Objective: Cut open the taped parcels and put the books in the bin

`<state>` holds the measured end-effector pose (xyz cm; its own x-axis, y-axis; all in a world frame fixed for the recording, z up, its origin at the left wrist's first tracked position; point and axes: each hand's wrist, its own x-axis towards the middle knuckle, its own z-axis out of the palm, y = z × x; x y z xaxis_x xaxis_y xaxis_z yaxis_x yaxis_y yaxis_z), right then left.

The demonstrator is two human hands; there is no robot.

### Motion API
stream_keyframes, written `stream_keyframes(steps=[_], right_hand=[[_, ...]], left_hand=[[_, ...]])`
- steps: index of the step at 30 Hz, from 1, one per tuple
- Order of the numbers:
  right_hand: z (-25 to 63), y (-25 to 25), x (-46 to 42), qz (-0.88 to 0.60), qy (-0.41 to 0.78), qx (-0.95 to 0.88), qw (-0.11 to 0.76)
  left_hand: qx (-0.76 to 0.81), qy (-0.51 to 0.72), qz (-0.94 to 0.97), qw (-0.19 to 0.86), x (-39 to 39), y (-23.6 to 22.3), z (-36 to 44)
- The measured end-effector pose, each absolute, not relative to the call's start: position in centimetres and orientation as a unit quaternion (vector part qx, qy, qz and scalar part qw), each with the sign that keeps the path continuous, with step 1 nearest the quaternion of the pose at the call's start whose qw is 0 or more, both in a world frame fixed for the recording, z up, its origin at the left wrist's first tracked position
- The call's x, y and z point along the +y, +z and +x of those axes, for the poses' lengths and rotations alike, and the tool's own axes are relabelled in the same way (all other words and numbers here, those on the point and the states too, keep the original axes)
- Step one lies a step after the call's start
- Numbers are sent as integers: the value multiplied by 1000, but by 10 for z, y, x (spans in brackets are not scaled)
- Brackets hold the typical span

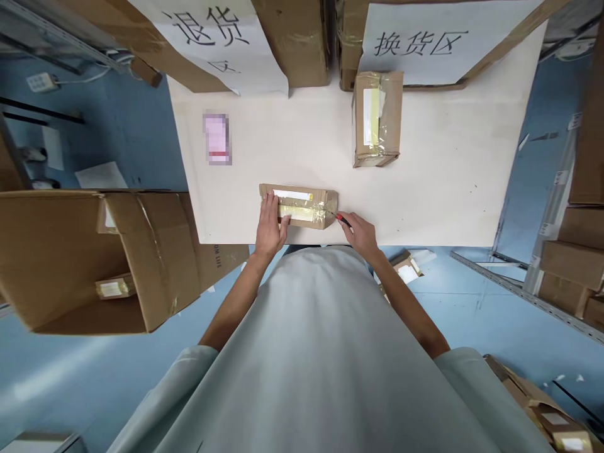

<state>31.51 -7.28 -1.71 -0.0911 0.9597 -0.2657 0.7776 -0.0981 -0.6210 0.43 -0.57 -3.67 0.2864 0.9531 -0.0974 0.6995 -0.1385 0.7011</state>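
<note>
A small taped cardboard box [320, 198] lies lengthwise near the front edge of the table, with a white label and yellowish tape on top. My left hand [270, 228] grips its left end, fingers over the top and thumb on the near side. In my right hand [362, 235] is a slim cutter knife [343, 219] with a red and black handle. Its tip meets the taped right end of the box; the exact depth of the blade is too small to tell.
Another taped box [391, 119] stands farther back on the white table [443, 182]. Two large cartons with paper signs [419, 41] line the back. A blurred pink item [218, 138] lies left. An open carton [155, 251] holding small boxes stands beside the table's left edge.
</note>
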Motion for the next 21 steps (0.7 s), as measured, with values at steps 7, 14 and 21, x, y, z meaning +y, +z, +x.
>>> stream_keyframes(steps=[7, 14, 21], right_hand=[[276, -5, -66, -653, 333, -668, 128], [244, -2, -72, -694, 342, -598, 210], [211, 18, -67, -730, 416, -485, 243]], left_hand=[[561, 229, 717, 345, 5, -35, -27], [572, 276, 681, 364, 13, -43, -51], [595, 296, 624, 412, 16, -61, -99]])
